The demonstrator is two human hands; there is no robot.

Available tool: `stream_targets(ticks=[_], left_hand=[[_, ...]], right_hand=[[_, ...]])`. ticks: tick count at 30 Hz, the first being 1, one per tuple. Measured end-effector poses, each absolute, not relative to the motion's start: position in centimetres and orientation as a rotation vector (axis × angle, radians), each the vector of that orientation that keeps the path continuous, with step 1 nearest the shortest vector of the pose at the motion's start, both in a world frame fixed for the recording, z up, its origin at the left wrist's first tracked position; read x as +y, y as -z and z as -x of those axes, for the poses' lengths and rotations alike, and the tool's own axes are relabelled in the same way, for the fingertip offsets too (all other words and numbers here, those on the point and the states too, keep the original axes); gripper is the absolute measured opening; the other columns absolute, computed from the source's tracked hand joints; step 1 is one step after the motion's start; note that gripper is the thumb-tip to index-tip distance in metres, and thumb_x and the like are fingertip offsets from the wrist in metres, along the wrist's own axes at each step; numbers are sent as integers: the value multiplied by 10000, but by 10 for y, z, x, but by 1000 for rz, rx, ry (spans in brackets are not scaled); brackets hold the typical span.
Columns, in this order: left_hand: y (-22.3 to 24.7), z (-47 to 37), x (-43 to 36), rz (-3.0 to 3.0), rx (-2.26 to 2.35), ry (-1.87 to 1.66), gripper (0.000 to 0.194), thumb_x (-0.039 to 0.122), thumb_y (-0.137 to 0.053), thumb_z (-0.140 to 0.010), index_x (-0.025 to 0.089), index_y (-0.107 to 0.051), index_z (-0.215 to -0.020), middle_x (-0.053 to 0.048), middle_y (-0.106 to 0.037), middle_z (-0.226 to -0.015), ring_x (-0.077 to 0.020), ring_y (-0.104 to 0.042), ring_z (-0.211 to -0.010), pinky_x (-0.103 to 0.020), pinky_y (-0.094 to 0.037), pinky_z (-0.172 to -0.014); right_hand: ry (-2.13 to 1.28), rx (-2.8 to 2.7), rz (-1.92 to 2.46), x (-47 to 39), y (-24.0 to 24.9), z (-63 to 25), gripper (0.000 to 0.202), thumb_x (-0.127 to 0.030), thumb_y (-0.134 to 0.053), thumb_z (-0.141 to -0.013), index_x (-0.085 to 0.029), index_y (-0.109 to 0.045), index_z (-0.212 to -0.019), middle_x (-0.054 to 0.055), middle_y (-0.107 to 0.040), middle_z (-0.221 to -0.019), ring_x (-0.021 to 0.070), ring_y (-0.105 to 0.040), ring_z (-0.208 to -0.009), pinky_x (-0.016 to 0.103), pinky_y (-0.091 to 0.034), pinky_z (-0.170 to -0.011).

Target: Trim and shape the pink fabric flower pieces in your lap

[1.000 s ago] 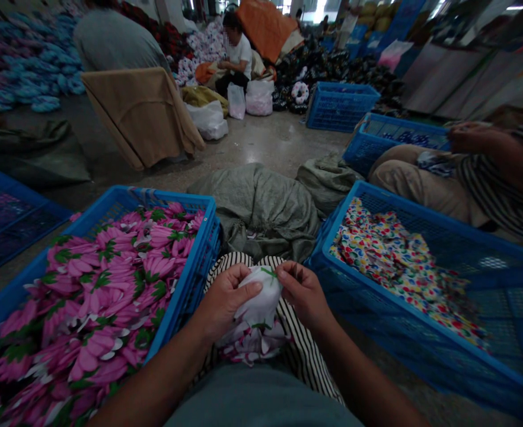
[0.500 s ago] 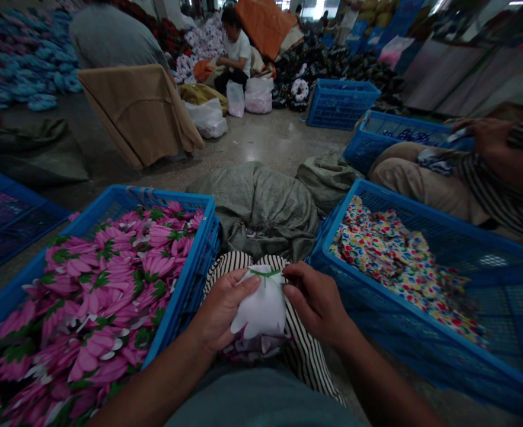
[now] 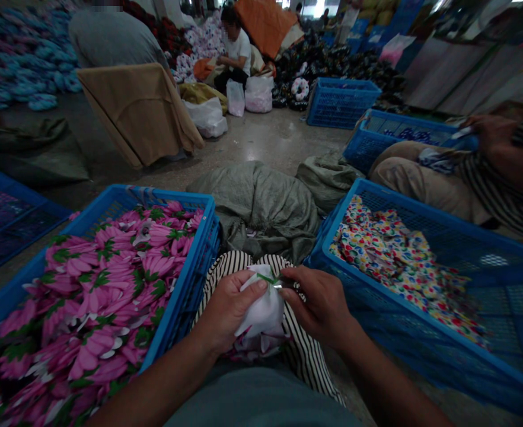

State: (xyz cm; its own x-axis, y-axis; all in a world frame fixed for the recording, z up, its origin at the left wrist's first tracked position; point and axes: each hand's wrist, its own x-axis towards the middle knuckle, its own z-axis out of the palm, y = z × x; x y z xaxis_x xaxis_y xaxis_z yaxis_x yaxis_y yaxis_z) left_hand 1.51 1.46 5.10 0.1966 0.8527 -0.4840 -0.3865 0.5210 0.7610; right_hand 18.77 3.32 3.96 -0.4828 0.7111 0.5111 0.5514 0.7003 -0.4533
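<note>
My left hand pinches a white fabric piece over my lap, thumb on top near its green edge. The piece looks like the wrong side of the pink and green cloth pieces in the crate to the left. Closed fingers of my right hand hold a small metal tool at that green edge. Its tip shines; most of it is hidden by the fingers, so its kind is unclear. More pink and white pieces lie in my lap, below the white one.
A blue crate stands at my left, another blue crate with colourful printed cloth at my right. Grey-green sacks lie ahead. A co-worker's knee is close on the right. A cloth-draped chair stands farther off.
My right hand has moved in to the left, bringing the metal tool onto the green edge. The white piece has bunched and tilted in my left hand.
</note>
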Motion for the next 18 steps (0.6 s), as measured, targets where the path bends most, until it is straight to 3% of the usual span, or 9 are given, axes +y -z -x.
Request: stream_targets(ticks=[18], left_hand=[[-46, -13, 12, -737, 1139, -927, 203, 354, -644, -704, 156, -613, -733, 19, -614, -619, -88, -525, -512, -180, -379, -474]], right_hand=[[-204, -2203, 958, 32, -35, -187, 207, -229, -530, -823, -162, -513, -1018, 84, -673, -800, 179, -635, -712, 272, -476, -630]])
